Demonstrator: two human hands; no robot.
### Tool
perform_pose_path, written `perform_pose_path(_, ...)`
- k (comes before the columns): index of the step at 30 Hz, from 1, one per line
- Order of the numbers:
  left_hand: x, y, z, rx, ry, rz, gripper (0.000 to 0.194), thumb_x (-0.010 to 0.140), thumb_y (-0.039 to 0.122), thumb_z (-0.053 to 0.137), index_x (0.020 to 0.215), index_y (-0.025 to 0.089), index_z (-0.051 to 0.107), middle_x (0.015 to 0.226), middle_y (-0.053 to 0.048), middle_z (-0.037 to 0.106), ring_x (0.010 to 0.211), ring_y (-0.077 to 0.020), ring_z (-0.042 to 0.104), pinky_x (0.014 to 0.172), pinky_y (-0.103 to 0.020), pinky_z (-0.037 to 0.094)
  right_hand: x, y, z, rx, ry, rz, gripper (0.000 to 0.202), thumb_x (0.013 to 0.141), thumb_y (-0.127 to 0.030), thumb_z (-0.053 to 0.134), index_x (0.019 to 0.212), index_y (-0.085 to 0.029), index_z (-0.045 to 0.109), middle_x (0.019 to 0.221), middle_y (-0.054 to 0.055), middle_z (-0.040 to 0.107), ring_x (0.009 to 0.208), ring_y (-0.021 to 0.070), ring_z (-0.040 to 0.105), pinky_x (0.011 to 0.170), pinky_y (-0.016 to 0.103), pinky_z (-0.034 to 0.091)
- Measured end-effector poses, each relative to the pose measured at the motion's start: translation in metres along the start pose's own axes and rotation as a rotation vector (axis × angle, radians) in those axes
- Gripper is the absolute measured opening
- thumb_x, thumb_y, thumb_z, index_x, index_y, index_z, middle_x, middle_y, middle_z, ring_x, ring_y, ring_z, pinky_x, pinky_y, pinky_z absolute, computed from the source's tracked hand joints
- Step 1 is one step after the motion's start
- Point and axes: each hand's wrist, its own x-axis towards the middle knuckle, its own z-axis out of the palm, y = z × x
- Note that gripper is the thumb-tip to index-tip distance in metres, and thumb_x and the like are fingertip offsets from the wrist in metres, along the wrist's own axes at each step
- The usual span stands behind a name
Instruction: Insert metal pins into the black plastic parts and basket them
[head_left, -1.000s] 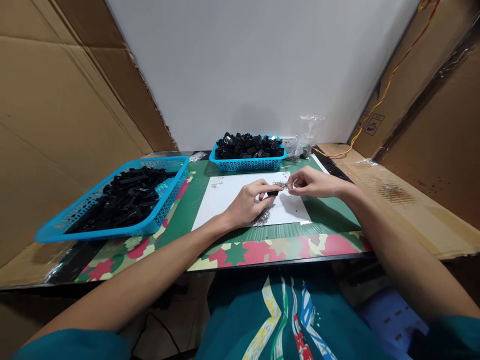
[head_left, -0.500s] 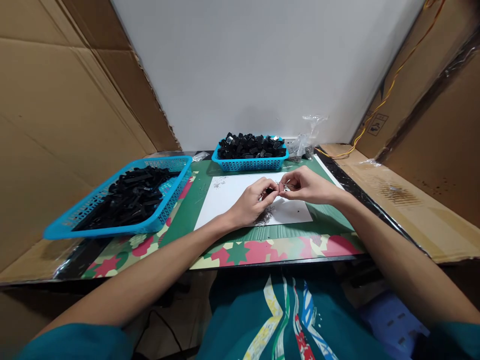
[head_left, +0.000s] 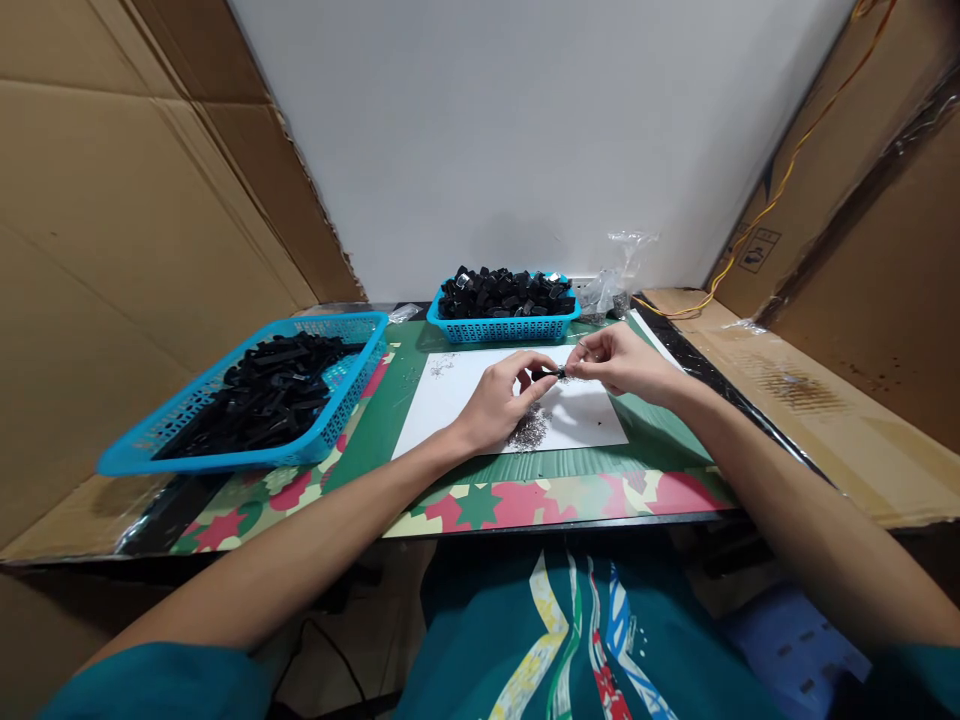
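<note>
Left hand (head_left: pixel 491 402) pinching black part (head_left: pixel 547 375), right hand (head_left: pixel 626 362) at its tip, hold unclear, metal bits (head_left: pixel 529 430) below left grip, basket (head_left: pixel 504 329) beyond

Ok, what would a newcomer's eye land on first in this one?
Probably the large blue basket at the left and the smaller blue basket at the back, both heaped with black parts. Next, the left hand pinching a small black piece above the white sheet, the right hand close beside it. A pile of tiny metallic bits lies near the sheet's front edge.
</note>
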Motion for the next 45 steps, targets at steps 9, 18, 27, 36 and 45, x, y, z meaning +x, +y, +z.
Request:
perform_pose_path(9, -0.002, 0.000, 0.002, 0.031, -0.132, -0.021, 0.020, 0.090, 0.039, 0.077, 0.098, 0.022, 0.084, 0.094, -0.007, 0.081, 0.077, -0.0193, 0.065, 0.072, -0.033, 0.049, 0.000, 0.013, -0.017, -0.249, -0.177, 0.209, 0.015, 0.076, -0.029, 0.079, 0.072, -0.016, 0.073, 0.057, -0.001, 0.046, 0.048, 0.0085, 0.033, 0.040, 0.026, 0.026)
perform_pose_path(18, -0.002, 0.005, 0.003, -0.028, -0.135, -0.031, 0.014, 0.087, 0.034, 0.080, 0.092, 0.022, 0.085, 0.088, -0.006, 0.081, 0.077, -0.0199, 0.068, 0.071, -0.033, 0.049, 0.001, 0.006, -0.004, -0.312, -0.087, 0.235, 0.008, 0.076, -0.020, 0.076, 0.071, -0.014, 0.073, 0.056, -0.001, 0.046, 0.048, 0.0091, 0.036, 0.040, 0.026, 0.029)
perform_pose_path(27, -0.002, 0.007, 0.004, -0.034, -0.143, -0.004, 0.013, 0.084, 0.033, 0.082, 0.089, 0.022, 0.086, 0.087, -0.006, 0.082, 0.077, -0.0203, 0.069, 0.071, -0.034, 0.050, 0.001, 0.007, -0.005, -0.329, -0.078, 0.216, 0.007, 0.073, -0.016, 0.073, 0.066, -0.014, 0.070, 0.057, 0.000, 0.050, 0.051, 0.0099, 0.037, 0.043, 0.027, 0.029)
perform_pose_path(36, -0.002, 0.005, 0.005, -0.059, -0.125, -0.066, 0.012, 0.084, 0.026, 0.080, 0.089, 0.018, 0.085, 0.085, -0.006, 0.082, 0.078, -0.0181, 0.071, 0.069, -0.029, 0.049, 0.001, 0.006, 0.000, -0.456, -0.026, 0.112, 0.009, 0.074, -0.013, 0.070, 0.068, -0.011, 0.076, 0.053, -0.002, 0.047, 0.056, 0.0105, 0.036, 0.051, 0.028, 0.027)
perform_pose_path(45, -0.002, -0.001, 0.005, -0.095, -0.119, -0.141, 0.015, 0.084, 0.027, 0.079, 0.091, 0.016, 0.086, 0.084, -0.008, 0.082, 0.077, -0.0189, 0.071, 0.066, -0.029, 0.049, 0.000, 0.006, 0.001, -0.376, -0.012, 0.156, 0.012, 0.080, -0.018, 0.073, 0.070, -0.012, 0.076, 0.053, -0.003, 0.046, 0.052, 0.0093, 0.034, 0.048, 0.028, 0.025)
